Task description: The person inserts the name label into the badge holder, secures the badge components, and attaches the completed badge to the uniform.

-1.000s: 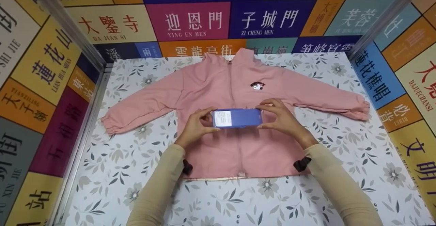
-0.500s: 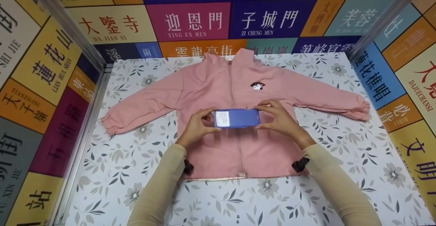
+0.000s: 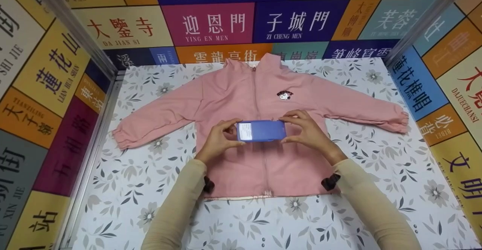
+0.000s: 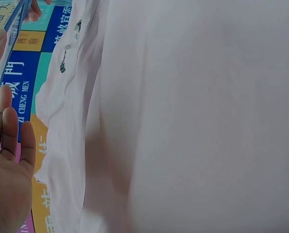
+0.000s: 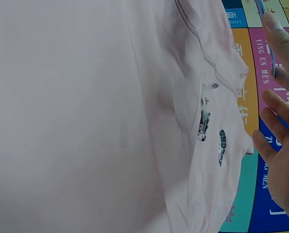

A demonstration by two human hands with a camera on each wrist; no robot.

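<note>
A blue smartphone [image 3: 262, 130] with a white text panel at its left end is held sideways above the pink zip jacket [image 3: 233, 95]. My left hand [image 3: 217, 139] pinches its left end, thumb on the near edge and fingers on the far edge. At the other end my right hand [image 3: 309, 133] pinches it the same way. Seen from the left wrist, the phone [image 4: 8, 48] is a thin slab with blue edges, and the other fingers of the left hand [image 4: 8, 160] spread below it. In the right wrist view the right hand [image 5: 282, 116] shows at the right edge.
The jacket lies face up, sleeves spread, on a white table [image 3: 124, 201] with a grey leaf and flower print. Panels with Chinese lettering [image 3: 212, 22] stand behind and at both sides. Metal posts [image 3: 84, 24] mark the corners.
My right hand and the phone's right end have shifted slightly left. The phone's left end has edged a little right. The jacket lies unchanged.
</note>
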